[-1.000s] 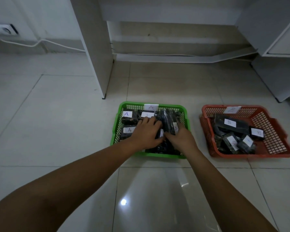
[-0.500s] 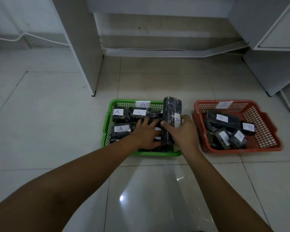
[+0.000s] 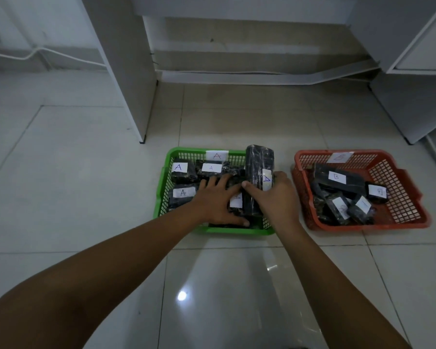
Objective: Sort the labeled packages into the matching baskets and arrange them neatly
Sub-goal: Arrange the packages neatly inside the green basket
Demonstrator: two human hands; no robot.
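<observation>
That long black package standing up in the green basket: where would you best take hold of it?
Around its middle, coming from the right side. The long black package stands on end in the green basket, so its narrow sides are free; the right hand already wraps it there. The left hand and smaller packages crowd its left.

An indoor room: tiled floor (image 3: 61, 197), white cabinets (image 3: 425, 59).

Packages under both hands (image 3: 218, 200) hidden, red basket's label (image 3: 339, 157) blurred
</observation>
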